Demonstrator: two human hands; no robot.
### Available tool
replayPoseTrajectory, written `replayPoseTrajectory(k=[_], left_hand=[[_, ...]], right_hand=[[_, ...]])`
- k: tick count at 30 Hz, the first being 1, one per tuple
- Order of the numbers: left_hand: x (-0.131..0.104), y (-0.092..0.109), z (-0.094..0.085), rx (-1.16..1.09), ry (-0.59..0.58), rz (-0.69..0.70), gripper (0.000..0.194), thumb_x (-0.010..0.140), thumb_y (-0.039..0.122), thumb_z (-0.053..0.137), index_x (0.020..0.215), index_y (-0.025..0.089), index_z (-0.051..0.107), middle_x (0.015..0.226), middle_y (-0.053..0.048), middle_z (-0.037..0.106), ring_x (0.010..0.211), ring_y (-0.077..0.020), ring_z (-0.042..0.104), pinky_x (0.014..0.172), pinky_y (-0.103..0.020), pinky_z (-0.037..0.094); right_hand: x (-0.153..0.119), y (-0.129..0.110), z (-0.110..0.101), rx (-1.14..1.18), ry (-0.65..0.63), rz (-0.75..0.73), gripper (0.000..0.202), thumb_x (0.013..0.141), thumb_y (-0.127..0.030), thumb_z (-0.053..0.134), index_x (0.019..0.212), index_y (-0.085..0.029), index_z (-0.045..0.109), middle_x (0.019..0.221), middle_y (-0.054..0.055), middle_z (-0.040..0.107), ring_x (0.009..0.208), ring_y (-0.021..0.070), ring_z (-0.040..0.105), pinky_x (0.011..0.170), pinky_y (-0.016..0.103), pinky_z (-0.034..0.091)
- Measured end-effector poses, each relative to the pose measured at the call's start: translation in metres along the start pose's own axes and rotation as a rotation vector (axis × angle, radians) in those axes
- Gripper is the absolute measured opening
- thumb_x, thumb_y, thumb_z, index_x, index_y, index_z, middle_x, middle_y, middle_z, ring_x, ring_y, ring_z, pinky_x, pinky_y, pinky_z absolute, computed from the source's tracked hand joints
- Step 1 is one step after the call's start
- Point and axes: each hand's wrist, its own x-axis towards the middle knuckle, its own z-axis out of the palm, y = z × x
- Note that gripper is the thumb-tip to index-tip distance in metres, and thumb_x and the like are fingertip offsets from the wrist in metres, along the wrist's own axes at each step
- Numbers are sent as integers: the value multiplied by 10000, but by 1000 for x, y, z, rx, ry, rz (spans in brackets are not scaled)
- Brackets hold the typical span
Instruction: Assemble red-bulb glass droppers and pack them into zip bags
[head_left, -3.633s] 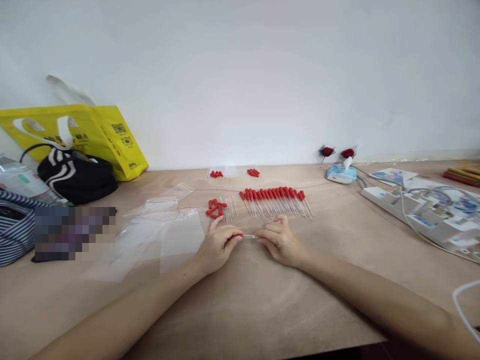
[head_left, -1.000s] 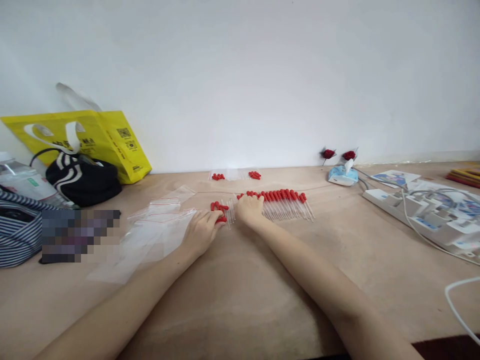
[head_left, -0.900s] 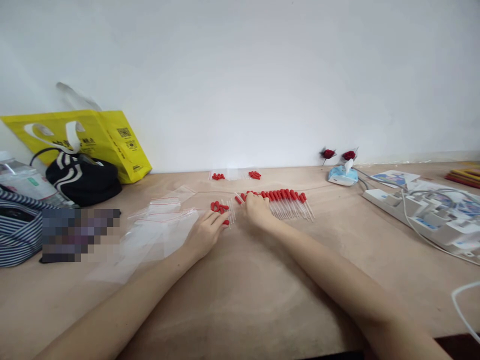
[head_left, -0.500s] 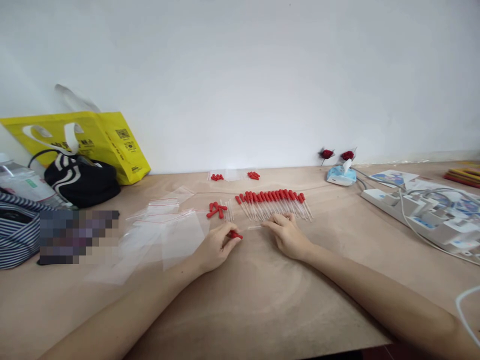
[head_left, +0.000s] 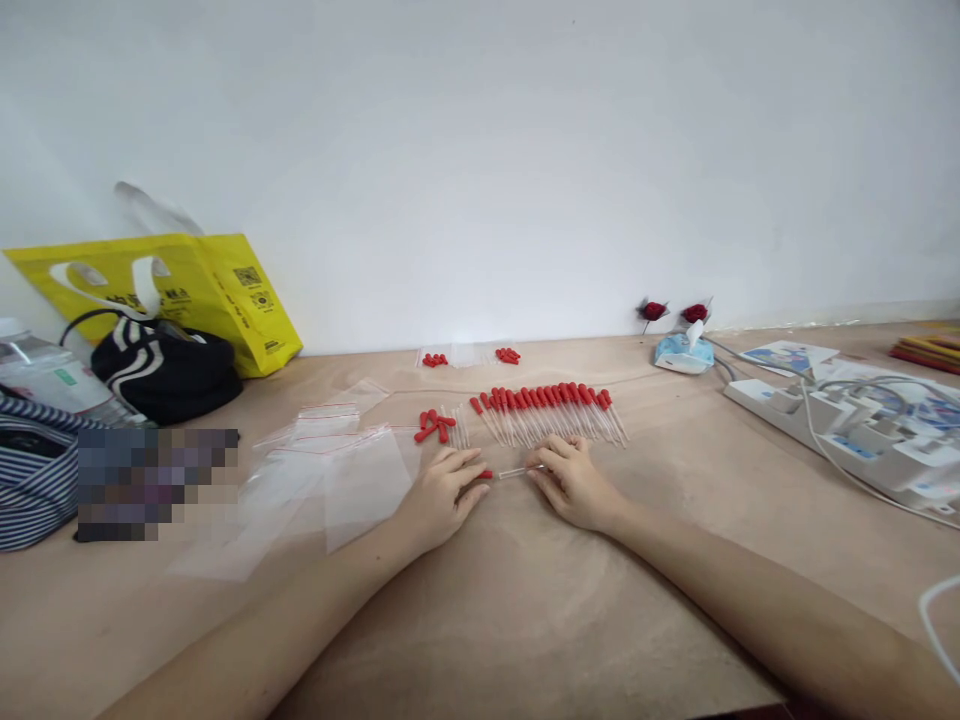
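Assembly appears to be the step in hand, judged from the head view: one bulb is being brought in line with one tube. Your left hand [head_left: 446, 497] holds a red bulb [head_left: 487, 474] in a narrow grip, thumb below and fingers above, with one end protruding to the right. Your right hand [head_left: 574, 485] pinches a clear tube [head_left: 511, 473] narrowly at one end, the free end pointing at the bulb. The two parts are close but apart; a small gap of bare table [head_left: 525, 620] shows between them.

Beyond your hands lies a row of bulb-capped tubes [head_left: 551, 410], side by side and slanted, red ends toward the wall. Left of it you have a small pile of loose red bulbs [head_left: 433, 424], with loose clear tubes [head_left: 457, 428] just beside. Flat clear bags [head_left: 364, 490] lie to the left of your left hand.

The next move, in my judgement, calls for you to align the tube's free end with the bulb's mouth, then push steadily along the tube's length. A crooked push could bend or snap it. Whether the bulb's mouth faces the tube cannot be told at this size.
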Motion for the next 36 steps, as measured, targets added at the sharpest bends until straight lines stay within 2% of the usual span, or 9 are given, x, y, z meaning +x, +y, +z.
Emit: replayPoseTrajectory(k=[3, 6, 15, 22, 29, 36], left_hand=[[3, 2, 1, 28, 0, -27, 145, 828, 185, 463, 824, 175, 608, 959, -71, 626, 889, -209, 530, 801, -388, 420], [4, 4, -1, 39, -17, -74, 117, 829, 163, 456, 815, 177, 572, 841, -36, 637, 852, -200, 537, 771, -374, 395], [2, 4, 0, -6, 69, -82, 167, 829, 202, 478, 933, 184, 606, 823, -33, 661, 809, -190, 569, 751, -353, 372], [1, 7, -1, -121, 121, -132, 126, 801, 205, 508, 815, 174, 630, 773, -30, 663, 754, -180, 576, 721, -329, 398], [-3, 10, -1, -74, 75, 18, 166, 837, 188, 426, 798, 187, 587, 736, -6, 643, 728, -158, 568, 796, -369, 320], [-2, 13, -2, -24, 8, 76, 140, 817, 179, 431, 781, 178, 566, 736, -10, 640, 733, -160, 577, 859, -410, 270]], right_hand=[[0, -1, 1, -17, 3, -10, 95, 814, -179, 438, 844, -189, 528, 849, 35, 594, 826, 151, 520, 820, 332, 235], [1, -4, 2, 0, 9, -4, 106, 825, -174, 416, 830, -183, 521, 793, 28, 598, 760, 142, 526, 793, 321, 254], [1, -15, 6, 76, 26, 15, 114, 839, -174, 395, 818, -176, 507, 741, 13, 587, 709, 131, 507, 772, 307, 272], [-1, -23, 8, 140, 24, -25, 108, 831, -176, 416, 796, -173, 518, 712, -6, 592, 622, 109, 472, 735, 287, 256], [3, -14, 1, 48, -66, -152, 184, 832, -141, 395, 820, -170, 576, 726, 12, 601, 630, 109, 481, 707, 296, 212], [0, -16, 3, 23, -46, -187, 192, 835, -151, 390, 815, -156, 581, 716, 22, 600, 651, 119, 482, 699, 301, 201]])
